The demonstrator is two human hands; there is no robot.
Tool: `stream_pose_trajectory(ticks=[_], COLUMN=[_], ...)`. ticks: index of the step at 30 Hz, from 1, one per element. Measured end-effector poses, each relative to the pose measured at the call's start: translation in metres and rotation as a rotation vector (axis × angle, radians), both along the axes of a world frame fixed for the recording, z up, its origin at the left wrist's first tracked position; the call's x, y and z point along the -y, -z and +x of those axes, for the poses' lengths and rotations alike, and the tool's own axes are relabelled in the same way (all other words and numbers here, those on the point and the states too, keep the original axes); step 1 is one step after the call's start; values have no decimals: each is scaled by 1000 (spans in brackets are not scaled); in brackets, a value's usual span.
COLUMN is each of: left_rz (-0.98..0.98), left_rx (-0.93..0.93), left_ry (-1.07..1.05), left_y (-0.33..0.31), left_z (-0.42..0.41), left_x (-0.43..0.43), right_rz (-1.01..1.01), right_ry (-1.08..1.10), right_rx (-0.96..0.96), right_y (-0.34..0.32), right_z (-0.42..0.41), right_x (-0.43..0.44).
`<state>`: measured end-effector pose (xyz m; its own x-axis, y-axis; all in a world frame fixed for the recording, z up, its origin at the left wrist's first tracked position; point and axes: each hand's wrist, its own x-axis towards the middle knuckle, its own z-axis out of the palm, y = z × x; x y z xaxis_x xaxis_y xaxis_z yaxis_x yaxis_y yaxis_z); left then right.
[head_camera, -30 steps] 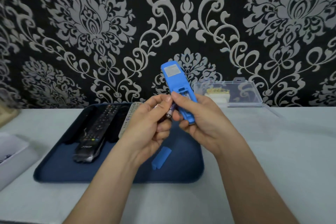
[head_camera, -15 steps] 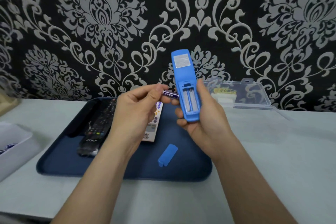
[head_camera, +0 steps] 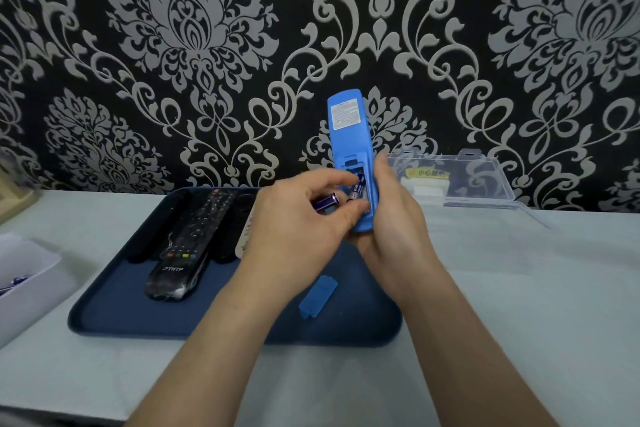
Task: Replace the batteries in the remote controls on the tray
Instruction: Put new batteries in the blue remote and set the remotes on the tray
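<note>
My right hand [head_camera: 398, 229] grips a blue remote [head_camera: 348, 128] upright, back side toward me, its battery bay uncovered. A purple battery [head_camera: 358, 188] lies in the bay under my left thumb and forefinger. My left hand [head_camera: 298, 236] also holds a second purple battery [head_camera: 325, 201] tucked between its fingers. The blue battery cover [head_camera: 318, 296] lies loose on the dark blue tray [head_camera: 114, 319]. A black remote [head_camera: 187, 253] and a white remote [head_camera: 246, 236], partly hidden by my left hand, rest on the tray's left half.
A clear plastic box [head_camera: 460, 180] with its lid open stands behind my right hand against the patterned wall. A white container [head_camera: 24, 274] holding batteries sits at the left edge of the pale table [head_camera: 519, 288]. A wooden corner [head_camera: 14, 201] shows at far left.
My left hand moved right from beside the remote onto its back, and a battery now lies in the bay that looked bare before. The remote stays upright in my right hand.
</note>
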<state>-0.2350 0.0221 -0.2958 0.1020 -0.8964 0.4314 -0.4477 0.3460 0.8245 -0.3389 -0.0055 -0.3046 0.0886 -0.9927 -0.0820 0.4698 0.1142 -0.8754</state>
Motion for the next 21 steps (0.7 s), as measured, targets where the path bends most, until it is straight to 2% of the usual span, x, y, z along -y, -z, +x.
stream_pose_trajectory(ticks=[8, 14, 21], left_rz=[-72, 80, 189], left_rx=[-30, -375, -643], left_ry=[-44, 54, 112], left_y=[2, 4, 7], left_z=[-7, -6, -4], left_x=[2, 4, 1], right_rz=[-25, -51, -157], right_ry=[36, 33, -15], right_rx=[75, 90, -60], right_y=[5, 9, 13], right_z=[3, 7, 15], right_x=[1, 2, 1])
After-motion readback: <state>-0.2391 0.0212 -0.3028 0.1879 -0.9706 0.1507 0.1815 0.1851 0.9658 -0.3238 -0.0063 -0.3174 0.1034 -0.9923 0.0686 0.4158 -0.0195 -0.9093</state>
